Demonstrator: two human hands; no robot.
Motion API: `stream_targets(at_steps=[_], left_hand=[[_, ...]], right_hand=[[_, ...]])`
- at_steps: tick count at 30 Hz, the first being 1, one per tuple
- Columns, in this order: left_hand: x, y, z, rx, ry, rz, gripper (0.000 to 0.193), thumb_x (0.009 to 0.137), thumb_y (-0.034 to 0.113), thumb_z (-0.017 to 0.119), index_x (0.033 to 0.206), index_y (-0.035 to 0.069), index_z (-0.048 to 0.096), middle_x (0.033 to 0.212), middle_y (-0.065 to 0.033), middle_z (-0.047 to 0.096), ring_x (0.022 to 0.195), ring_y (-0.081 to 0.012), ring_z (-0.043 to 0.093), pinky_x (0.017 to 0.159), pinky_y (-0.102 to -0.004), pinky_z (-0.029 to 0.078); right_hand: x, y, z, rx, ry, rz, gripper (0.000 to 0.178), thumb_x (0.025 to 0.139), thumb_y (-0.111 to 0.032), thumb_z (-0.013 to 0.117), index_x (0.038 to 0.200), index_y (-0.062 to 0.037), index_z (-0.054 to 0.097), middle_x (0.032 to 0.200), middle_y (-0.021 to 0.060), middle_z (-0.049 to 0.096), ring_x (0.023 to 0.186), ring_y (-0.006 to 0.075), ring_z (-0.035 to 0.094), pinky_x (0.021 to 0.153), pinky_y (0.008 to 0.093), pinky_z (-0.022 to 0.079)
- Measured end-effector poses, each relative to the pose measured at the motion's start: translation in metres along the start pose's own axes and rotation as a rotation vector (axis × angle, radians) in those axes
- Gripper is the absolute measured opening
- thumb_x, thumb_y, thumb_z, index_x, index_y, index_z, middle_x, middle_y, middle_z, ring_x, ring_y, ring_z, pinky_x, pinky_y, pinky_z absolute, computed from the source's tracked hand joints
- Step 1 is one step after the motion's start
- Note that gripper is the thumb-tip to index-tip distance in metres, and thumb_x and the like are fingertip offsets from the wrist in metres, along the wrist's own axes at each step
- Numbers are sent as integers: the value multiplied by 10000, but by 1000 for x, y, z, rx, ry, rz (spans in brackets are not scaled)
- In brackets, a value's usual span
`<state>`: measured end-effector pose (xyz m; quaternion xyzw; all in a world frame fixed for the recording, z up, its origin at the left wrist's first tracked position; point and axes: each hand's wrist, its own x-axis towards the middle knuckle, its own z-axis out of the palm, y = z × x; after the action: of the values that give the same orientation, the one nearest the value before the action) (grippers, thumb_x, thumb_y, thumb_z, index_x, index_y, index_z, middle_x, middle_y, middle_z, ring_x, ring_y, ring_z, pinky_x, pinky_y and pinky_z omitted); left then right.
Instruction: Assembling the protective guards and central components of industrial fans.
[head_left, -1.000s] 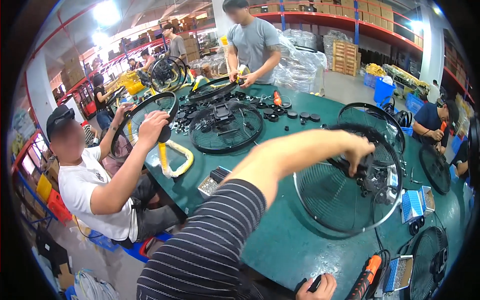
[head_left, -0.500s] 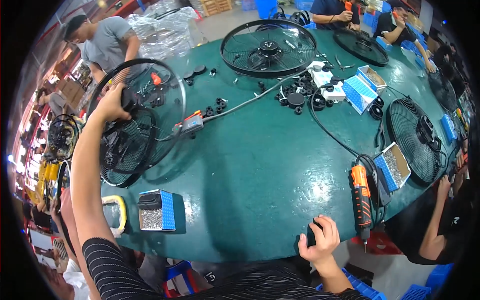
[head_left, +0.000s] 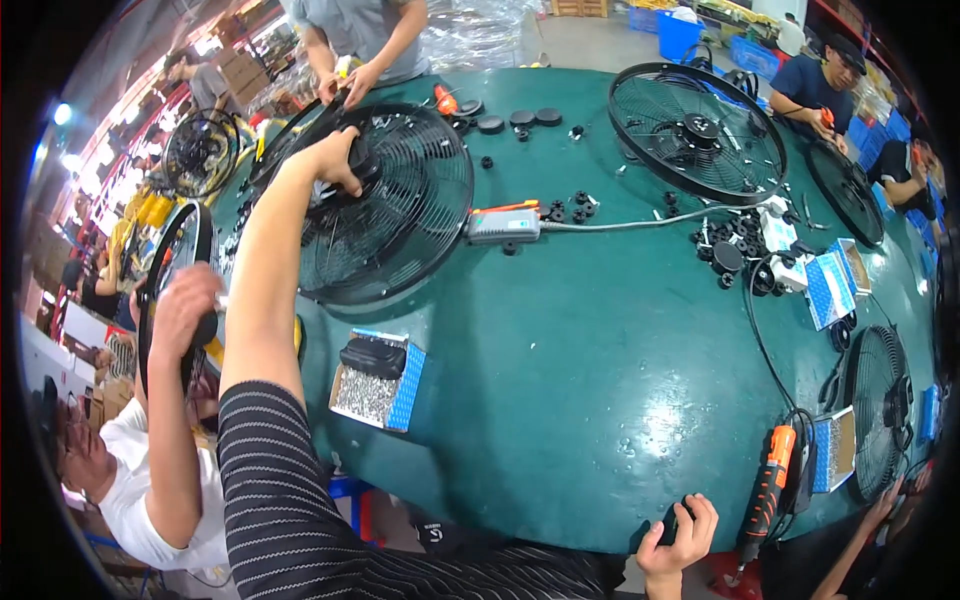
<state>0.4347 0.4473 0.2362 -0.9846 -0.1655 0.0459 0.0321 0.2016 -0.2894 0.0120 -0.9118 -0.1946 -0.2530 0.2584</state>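
2 hands [head_left: 330, 160], left gripping black fan [head_left: 415, 215]

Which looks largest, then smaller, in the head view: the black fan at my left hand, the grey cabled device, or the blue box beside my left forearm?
1. Black fan
2. Blue box
3. Grey cabled device

The green desk [head_left: 560, 400] lies open between the screw box [head_left: 408, 392] and the orange electric screwdriver [head_left: 772, 478]. Farther off, a gray cable [head_left: 630, 226] and a black fan guard [head_left: 420, 240] obstruct low passage.
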Motion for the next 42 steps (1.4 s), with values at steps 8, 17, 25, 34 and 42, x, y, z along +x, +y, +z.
stream_targets(at_steps=[8, 17, 25, 34, 42], left_hand=[[-53, 50, 10, 353, 536, 34, 1027, 716, 396, 932, 1582, 225, 408, 1552, -159, 473, 1409, -396, 503, 1110, -602, 434], [-312, 136, 89, -259, 608, 379, 324, 862, 162, 793, 1143, 48, 682, 1124, -126, 696, 1073, -359, 676, 910, -443, 545], [-360, 105, 163, -359, 262, 241, 456, 980, 315, 769, 1320, 16, 718, 1318, -216, 710, 1182, -344, 711, 1003, -331, 584], [-362, 156, 160, -141, 979, 547, 211, 1032, 201, 678, 943, 14, 721, 951, -171, 700, 888, -384, 656, 825, -501, 524], [-392, 268, 168, -422, 938, 774, 140, 1005, 134, 709, 1034, 1, 742, 1063, -181, 723, 976, -347, 695, 875, -444, 559]], right_hand=[[-4, -4, 1, -3, 12, -25, 322, 878, -194, 619, 1003, 99, 665, 1133, 262, 667, 1076, 470, 638, 934, 556, 522], [-4, -9, 3, -4, 69, 0, 275, 797, -157, 702, 988, 40, 697, 1142, 238, 693, 1089, 449, 660, 945, 521, 546], [4, -1, -23, 80, -102, -22, 350, 762, -303, 832, 925, -29, 687, 1171, 174, 647, 1186, 380, 610, 964, 529, 516], [-71, 2, -269, -235, 275, 267, 201, 801, -90, 848, 973, -39, 755, 887, 91, 737, 800, 225, 737, 690, 325, 580], [-444, 15, -346, -898, 765, 1684, 588, 939, -525, 687, 1115, 35, 725, 1098, 274, 746, 1115, 412, 712, 969, 508, 545]])
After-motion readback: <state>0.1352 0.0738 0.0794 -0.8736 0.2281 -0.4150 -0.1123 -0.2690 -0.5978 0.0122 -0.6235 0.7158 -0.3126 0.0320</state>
